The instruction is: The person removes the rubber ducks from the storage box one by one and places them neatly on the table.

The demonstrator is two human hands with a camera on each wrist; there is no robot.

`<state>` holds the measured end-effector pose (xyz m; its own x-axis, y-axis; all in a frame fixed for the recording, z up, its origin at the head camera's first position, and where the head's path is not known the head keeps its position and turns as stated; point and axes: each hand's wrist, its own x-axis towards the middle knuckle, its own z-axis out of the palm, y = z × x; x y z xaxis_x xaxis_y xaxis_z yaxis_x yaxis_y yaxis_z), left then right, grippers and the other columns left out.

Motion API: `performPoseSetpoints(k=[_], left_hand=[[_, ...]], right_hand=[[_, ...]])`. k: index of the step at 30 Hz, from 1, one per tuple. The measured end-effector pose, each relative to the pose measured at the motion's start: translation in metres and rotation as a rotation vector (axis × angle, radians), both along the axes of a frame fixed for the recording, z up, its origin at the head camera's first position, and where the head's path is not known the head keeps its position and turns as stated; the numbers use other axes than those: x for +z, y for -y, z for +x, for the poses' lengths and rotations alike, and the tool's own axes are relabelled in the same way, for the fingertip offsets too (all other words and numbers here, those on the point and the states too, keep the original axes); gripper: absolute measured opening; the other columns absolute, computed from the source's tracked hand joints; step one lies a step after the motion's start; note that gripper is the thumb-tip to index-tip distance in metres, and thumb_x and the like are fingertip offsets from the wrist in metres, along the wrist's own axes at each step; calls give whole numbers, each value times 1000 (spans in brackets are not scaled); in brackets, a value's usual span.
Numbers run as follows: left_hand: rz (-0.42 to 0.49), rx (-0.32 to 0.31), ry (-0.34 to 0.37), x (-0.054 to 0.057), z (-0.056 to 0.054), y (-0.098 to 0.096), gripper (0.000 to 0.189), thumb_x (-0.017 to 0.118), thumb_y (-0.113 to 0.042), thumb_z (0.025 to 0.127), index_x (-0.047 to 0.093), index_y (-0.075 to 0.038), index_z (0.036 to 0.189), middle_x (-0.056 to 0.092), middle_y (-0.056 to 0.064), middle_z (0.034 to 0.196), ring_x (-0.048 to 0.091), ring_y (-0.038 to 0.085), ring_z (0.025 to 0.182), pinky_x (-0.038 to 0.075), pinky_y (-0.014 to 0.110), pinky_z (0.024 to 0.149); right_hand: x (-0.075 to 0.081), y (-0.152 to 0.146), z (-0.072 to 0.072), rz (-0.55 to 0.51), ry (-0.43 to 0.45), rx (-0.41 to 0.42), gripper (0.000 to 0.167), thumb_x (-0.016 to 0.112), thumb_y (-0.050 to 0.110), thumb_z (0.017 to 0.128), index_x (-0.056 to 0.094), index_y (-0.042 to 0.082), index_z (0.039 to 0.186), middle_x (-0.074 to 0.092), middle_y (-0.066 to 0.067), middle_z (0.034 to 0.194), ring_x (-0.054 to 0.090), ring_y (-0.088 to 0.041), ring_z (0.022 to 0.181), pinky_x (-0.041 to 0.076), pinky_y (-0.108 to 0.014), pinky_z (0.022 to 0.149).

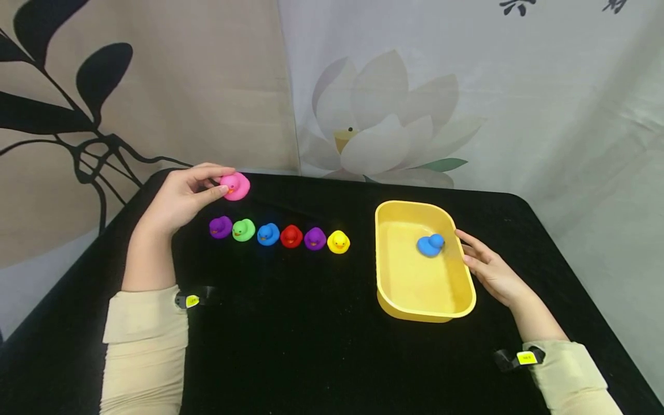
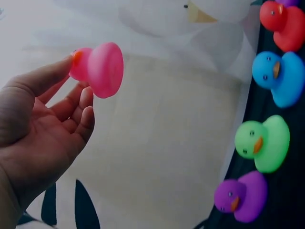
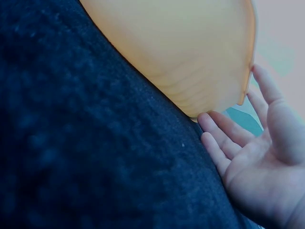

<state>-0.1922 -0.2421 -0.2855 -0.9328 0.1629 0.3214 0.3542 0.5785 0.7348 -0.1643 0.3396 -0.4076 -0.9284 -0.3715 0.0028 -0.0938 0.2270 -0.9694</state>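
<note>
My left hand [image 1: 178, 193] pinches a pink rubber duck [image 1: 236, 186] between thumb and fingers, held up off the table behind the left end of a duck row. In the left wrist view the duck's flat base faces away from the palm. The row runs from a purple duck [image 1: 221, 227] through green [image 1: 244, 230], blue [image 1: 268, 234], red [image 1: 291, 236] and another purple duck [image 1: 314, 238] to a yellow one [image 1: 339, 242]. My right hand [image 1: 493, 270] touches the right side of a yellow tub [image 1: 410, 288], its fingers lightly bent. Inside lies a blue duck [image 1: 430, 246].
Black cloth [image 1: 290, 340] covers the table. Behind it hangs a pale curtain [image 1: 218, 86] printed with dark leaves and a lotus. Wrist straps [image 1: 197, 298] sit at both cuffs.
</note>
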Motion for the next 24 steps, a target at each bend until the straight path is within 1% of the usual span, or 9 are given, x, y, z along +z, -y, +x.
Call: performPoseSetpoints(k=[4, 6, 7, 11, 13, 19, 22, 24], left_hand=[[-4, 25, 31, -6, 0, 14, 37, 65, -19, 93, 62, -12, 129, 55, 4, 125, 45, 19, 97, 42, 23, 73], [-5, 43, 50, -9, 0, 20, 38, 65, -20, 93, 61, -13, 130, 55, 3, 122, 46, 21, 93, 43, 23, 67], [-5, 50, 60, -11, 0, 24, 38, 64, -21, 93, 61, -13, 130, 55, 3, 121, 46, 21, 92, 44, 23, 66], [-9, 76, 105, -16, 1, 36, 41, 63, -28, 93, 59, -13, 132, 54, 4, 121, 46, 23, 92, 45, 21, 66], [-4, 87, 124, -19, 1, 41, 43, 62, -31, 93, 58, -13, 132, 54, 5, 124, 46, 22, 97, 45, 19, 72], [38, 129, 164, -30, -2, 56, 46, 63, -36, 92, 58, -15, 133, 54, 5, 126, 47, 18, 105, 44, 17, 79], [50, 151, 183, -36, -3, 63, 48, 63, -37, 92, 57, -15, 134, 54, 4, 125, 47, 18, 105, 43, 23, 83], [55, 168, 205, -41, -4, 68, 50, 63, -39, 91, 56, -15, 135, 53, 4, 125, 46, 17, 107, 43, 33, 89]], right_hand=[[-2, 0, 0, -6, -7, 1, 56, 42, 15, 104, 17, 12, 154, 32, -26, 145, 55, -8, 114, 44, -21, 90], [-3, -1, 0, -6, -7, 0, 56, 42, 16, 104, 17, 12, 154, 31, -26, 145, 55, -8, 114, 44, -21, 90], [-3, -1, 0, -7, -7, -1, 56, 42, 16, 104, 17, 12, 154, 31, -27, 145, 55, -8, 114, 44, -21, 90], [-4, -1, 0, -5, -2, -5, 56, 42, 17, 104, 18, 14, 154, 30, -26, 146, 55, -8, 114, 44, -21, 90], [-4, -1, -1, 1, -1, -6, 56, 42, 18, 104, 18, 14, 154, 30, -26, 146, 55, -9, 114, 44, -21, 90], [-2, -1, -1, 6, 4, -8, 56, 43, 18, 104, 17, 14, 154, 29, -27, 146, 54, -8, 114, 43, -20, 91], [-1, -1, -1, 0, 3, -2, 56, 42, 16, 104, 17, 12, 154, 30, -28, 145, 54, -8, 114, 43, -20, 90], [-1, -1, -2, -9, -1, 4, 56, 42, 15, 104, 17, 11, 153, 31, -28, 145, 54, -8, 114, 43, -19, 90]])
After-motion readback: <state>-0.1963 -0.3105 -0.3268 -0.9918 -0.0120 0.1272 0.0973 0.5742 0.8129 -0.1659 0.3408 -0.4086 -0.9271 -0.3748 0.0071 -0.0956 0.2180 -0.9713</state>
